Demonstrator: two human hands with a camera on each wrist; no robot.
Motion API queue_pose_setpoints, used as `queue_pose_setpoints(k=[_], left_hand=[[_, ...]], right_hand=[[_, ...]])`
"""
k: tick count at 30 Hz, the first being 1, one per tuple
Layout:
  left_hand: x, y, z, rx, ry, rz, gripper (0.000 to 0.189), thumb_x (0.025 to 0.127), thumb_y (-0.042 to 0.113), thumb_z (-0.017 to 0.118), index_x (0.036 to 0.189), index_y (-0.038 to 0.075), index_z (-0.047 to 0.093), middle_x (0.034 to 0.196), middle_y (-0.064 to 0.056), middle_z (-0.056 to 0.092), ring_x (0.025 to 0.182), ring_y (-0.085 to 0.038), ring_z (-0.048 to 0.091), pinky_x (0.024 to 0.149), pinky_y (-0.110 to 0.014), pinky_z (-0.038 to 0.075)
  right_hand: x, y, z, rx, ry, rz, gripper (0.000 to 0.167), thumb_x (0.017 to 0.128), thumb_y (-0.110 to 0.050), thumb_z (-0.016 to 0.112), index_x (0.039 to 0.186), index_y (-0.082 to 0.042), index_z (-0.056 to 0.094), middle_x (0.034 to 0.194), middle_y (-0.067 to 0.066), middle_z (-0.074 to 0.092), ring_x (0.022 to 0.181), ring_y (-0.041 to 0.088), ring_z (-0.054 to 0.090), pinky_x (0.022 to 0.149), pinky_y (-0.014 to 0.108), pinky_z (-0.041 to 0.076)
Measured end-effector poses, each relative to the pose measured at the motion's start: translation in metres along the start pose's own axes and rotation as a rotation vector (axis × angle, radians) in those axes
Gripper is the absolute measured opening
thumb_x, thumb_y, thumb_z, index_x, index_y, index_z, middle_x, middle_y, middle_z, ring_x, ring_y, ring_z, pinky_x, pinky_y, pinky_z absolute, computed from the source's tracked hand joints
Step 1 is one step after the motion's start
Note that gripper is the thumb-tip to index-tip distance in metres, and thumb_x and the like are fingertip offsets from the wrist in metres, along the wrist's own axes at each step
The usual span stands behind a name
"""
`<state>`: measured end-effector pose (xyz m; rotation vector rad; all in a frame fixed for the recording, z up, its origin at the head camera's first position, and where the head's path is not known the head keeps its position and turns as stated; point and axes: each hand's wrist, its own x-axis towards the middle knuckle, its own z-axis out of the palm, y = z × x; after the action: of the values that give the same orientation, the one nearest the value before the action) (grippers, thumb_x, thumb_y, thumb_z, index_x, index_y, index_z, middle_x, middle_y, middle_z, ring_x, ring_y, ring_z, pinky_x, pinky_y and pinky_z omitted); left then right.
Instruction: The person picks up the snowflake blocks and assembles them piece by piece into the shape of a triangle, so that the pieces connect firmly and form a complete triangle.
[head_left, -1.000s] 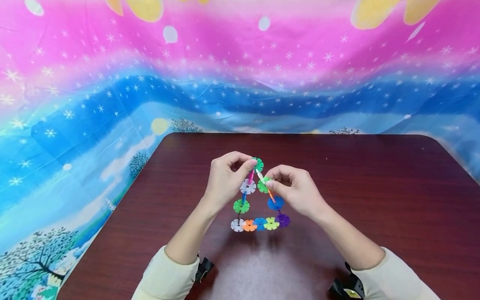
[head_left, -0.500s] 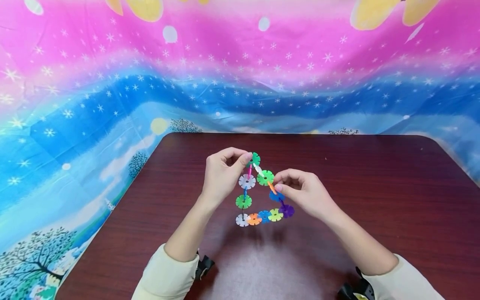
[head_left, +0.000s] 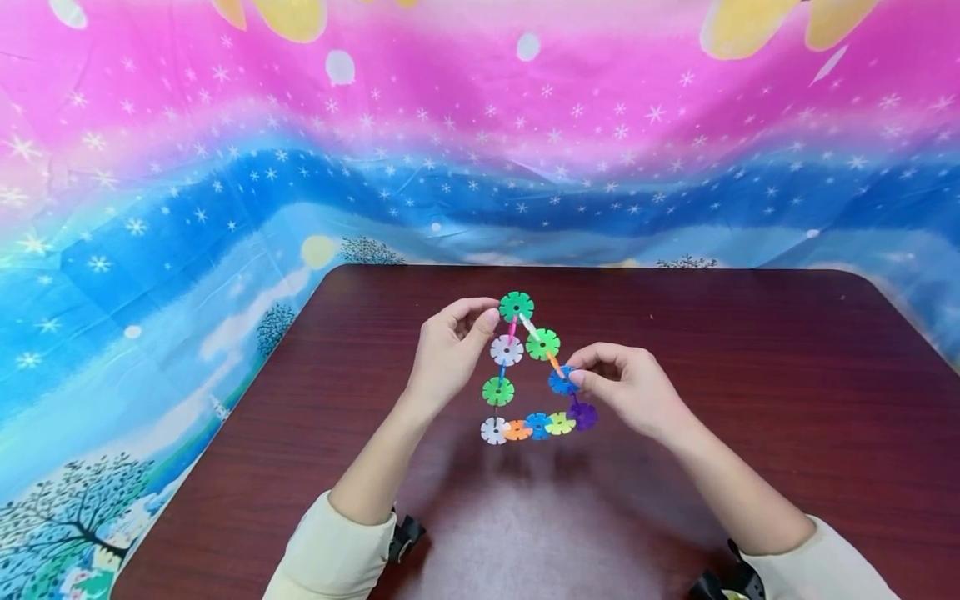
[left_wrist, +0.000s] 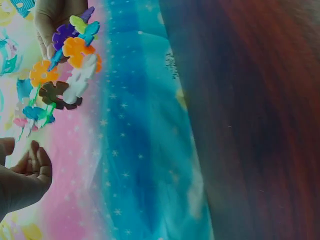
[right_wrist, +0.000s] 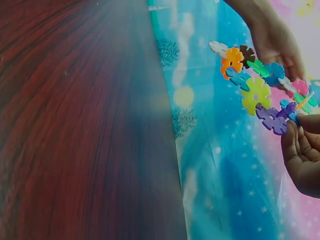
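Observation:
A triangular loop of interlocking plastic snowflake discs hangs in the air above the table in the head view. Its top is a dark green disc [head_left: 517, 307], and its lower edge runs from a white disc [head_left: 493, 431] to a purple disc [head_left: 582, 416]. My right hand [head_left: 637, 390] pinches the blue disc [head_left: 559, 381] on the right side between thumb and fingers. My left hand [head_left: 450, 350] is beside the green top disc, fingertips close to its rim. In the left wrist view the left hand's fingers [left_wrist: 40, 162] are parted from the loop, with thumb and fingers spread.
A dark reddish-brown table [head_left: 750, 375] lies beneath, with the hands' shadows on it. Around its far and left edges hangs a pink and blue cloth [head_left: 480, 125] printed with snowflakes and trees. Black straps [head_left: 407, 537] sit at both sleeves.
My right hand has slid down the right side from the light green disc to the blue one. The loop has risen slightly, and my left fingertips have come off the green top disc.

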<state>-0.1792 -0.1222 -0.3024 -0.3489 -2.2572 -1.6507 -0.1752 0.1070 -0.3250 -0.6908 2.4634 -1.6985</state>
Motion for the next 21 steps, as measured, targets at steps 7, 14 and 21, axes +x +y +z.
queue_pose_setpoints(k=[7, 14, 21], left_hand=[[-0.002, -0.021, 0.005, 0.171, -0.202, -0.199, 0.024, 0.093, 0.025, 0.056, 0.101, 0.005, 0.067, 0.078, -0.003, 0.063, 0.072, -0.017, 0.060, 0.063, -0.028, 0.047], [-0.002, -0.034, 0.016, 0.171, -0.285, -0.247, 0.020, 0.093, 0.023, 0.057, 0.094, 0.006, 0.067, 0.075, -0.007, 0.065, 0.073, -0.025, 0.062, 0.059, -0.028, 0.045], [0.001, -0.042, 0.027, 0.195, -0.309, -0.292, 0.019, 0.092, 0.017, 0.057, 0.089, 0.003, 0.070, 0.072, -0.008, 0.066, 0.072, -0.028, 0.063, 0.055, -0.024, 0.045]], right_hand=[[0.003, 0.016, -0.012, 0.032, 0.059, 0.059, 0.018, 0.087, -0.009, 0.064, 0.099, 0.004, 0.063, 0.084, 0.011, 0.066, 0.074, 0.023, 0.064, 0.069, 0.030, 0.053], [0.009, 0.037, -0.022, 0.155, 0.073, 0.162, 0.027, 0.088, -0.011, 0.063, 0.106, 0.009, 0.059, 0.081, 0.002, 0.067, 0.071, 0.015, 0.062, 0.074, 0.035, 0.053], [0.015, 0.053, -0.027, 0.245, 0.012, 0.291, 0.030, 0.090, -0.008, 0.059, 0.111, 0.014, 0.054, 0.080, 0.002, 0.063, 0.068, 0.012, 0.060, 0.070, 0.030, 0.053]])
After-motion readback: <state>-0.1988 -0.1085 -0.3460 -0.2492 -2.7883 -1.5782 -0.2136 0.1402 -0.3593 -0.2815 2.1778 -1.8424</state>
